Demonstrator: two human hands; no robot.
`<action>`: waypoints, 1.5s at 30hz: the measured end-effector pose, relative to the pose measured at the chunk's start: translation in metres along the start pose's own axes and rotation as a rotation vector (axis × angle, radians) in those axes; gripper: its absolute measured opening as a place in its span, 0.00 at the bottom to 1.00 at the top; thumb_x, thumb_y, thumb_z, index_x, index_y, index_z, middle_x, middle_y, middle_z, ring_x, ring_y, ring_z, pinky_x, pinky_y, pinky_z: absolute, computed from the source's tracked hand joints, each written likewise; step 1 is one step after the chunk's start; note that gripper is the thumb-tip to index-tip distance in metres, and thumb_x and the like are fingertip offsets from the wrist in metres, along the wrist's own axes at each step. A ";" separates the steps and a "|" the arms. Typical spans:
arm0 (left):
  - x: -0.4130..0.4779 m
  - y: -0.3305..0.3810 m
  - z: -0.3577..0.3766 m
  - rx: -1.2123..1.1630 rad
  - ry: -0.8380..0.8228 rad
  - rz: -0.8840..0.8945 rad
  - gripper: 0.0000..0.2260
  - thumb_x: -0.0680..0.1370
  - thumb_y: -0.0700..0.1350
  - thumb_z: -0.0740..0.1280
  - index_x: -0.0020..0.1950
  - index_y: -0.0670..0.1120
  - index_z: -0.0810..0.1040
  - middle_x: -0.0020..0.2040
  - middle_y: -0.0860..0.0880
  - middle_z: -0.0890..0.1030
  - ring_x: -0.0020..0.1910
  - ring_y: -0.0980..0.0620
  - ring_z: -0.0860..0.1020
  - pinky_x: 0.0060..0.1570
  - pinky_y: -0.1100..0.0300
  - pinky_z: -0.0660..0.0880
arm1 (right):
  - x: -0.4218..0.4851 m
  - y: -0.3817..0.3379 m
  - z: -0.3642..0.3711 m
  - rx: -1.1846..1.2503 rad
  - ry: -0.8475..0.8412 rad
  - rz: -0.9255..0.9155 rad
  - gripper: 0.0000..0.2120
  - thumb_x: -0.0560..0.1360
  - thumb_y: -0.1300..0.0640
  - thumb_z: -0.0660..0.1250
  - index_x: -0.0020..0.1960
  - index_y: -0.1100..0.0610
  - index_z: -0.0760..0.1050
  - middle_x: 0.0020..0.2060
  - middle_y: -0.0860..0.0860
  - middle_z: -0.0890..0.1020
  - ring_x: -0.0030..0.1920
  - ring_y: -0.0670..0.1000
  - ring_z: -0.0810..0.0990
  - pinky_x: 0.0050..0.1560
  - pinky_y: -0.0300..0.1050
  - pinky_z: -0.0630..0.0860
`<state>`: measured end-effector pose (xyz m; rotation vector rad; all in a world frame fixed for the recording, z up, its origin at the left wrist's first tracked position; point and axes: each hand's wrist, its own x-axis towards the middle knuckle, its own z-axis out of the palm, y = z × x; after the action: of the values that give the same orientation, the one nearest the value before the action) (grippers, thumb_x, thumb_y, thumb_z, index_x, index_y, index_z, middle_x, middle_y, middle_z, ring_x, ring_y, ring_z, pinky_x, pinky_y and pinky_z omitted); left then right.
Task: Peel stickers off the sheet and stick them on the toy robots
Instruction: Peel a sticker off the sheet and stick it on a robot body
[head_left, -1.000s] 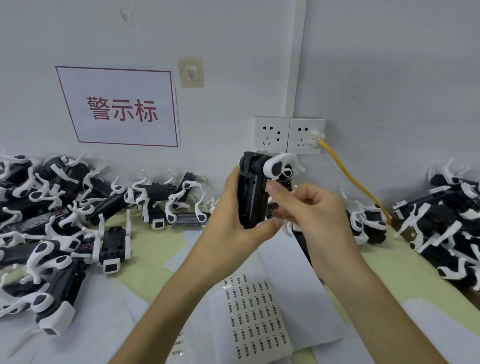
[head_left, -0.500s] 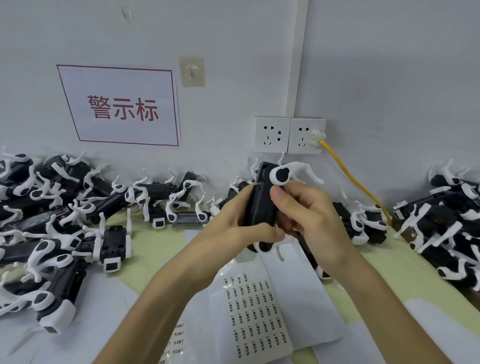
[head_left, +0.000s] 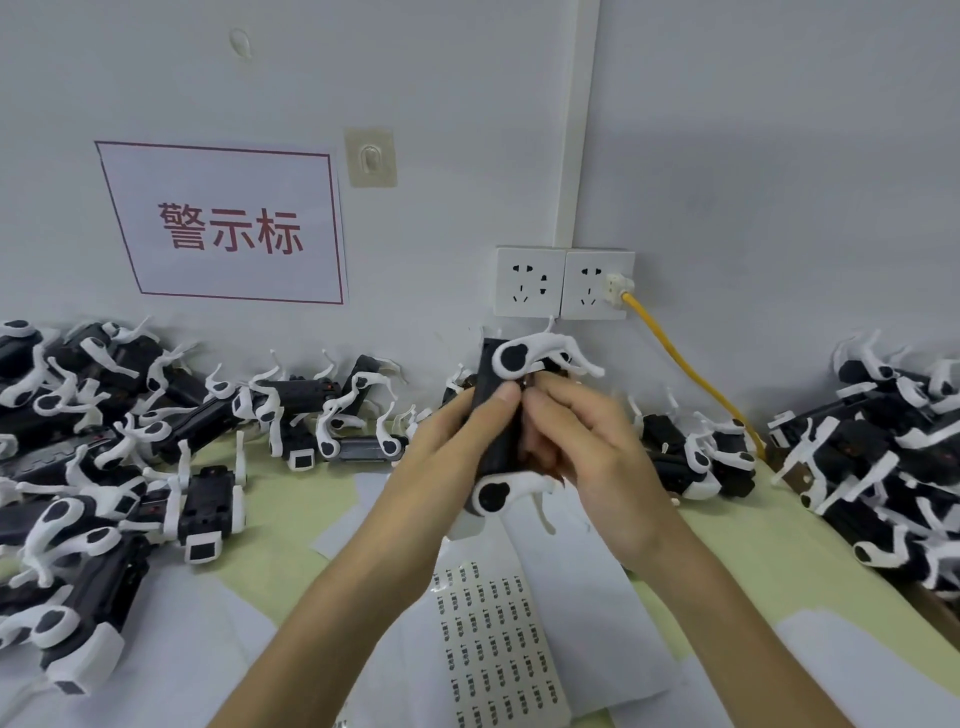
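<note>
Since a second before, the toy robot (head_left: 491, 364) had been turned from its broad face to its narrow edge and brought slightly lower, and the hands had closed in around it.

Head view: the left hand (head_left: 452, 452) was wrapped round the black body, its thumb laid across the front. The right hand (head_left: 597, 457) curled against the body's three o'clock side, fingertips pressed in beside that thumb. Whether a sticker lay under them could not be told. The toy was held upright above the desk (head_left: 291, 499), with the sticker sheet (head_left: 493, 634) flat at six o'clock of the hands, most rows apparently full. Heaps of robots lay at nine o'clock (head_left: 104, 441) and at three o'clock (head_left: 883, 441). Which already carried stickers was too small to see. By the full sheet, much work seemed left.
</note>
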<state>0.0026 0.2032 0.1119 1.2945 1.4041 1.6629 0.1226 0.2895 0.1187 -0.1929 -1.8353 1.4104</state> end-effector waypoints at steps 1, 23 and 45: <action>0.001 -0.001 0.001 -0.003 0.031 -0.010 0.12 0.85 0.46 0.63 0.64 0.43 0.79 0.49 0.53 0.83 0.50 0.53 0.80 0.56 0.55 0.75 | 0.000 -0.001 0.001 -0.014 -0.012 -0.003 0.16 0.80 0.52 0.60 0.34 0.54 0.69 0.30 0.52 0.66 0.33 0.51 0.62 0.34 0.47 0.59; 0.003 -0.009 -0.010 -0.249 0.084 -0.201 0.20 0.71 0.63 0.74 0.48 0.47 0.84 0.40 0.47 0.82 0.37 0.50 0.82 0.35 0.60 0.79 | 0.002 -0.010 -0.007 -0.093 0.019 -0.064 0.15 0.79 0.54 0.62 0.36 0.57 0.75 0.29 0.63 0.72 0.29 0.51 0.73 0.36 0.42 0.72; -0.008 0.010 -0.022 0.088 -0.170 -0.412 0.16 0.80 0.55 0.68 0.68 0.55 0.78 0.56 0.46 0.86 0.47 0.47 0.85 0.39 0.59 0.79 | 0.002 -0.018 -0.068 -0.497 -0.441 0.209 0.15 0.75 0.42 0.71 0.61 0.39 0.80 0.48 0.39 0.85 0.47 0.41 0.82 0.52 0.41 0.74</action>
<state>-0.0138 0.1853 0.1201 1.0742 1.5303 1.2028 0.1730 0.3347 0.1397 -0.3529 -2.5837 1.1666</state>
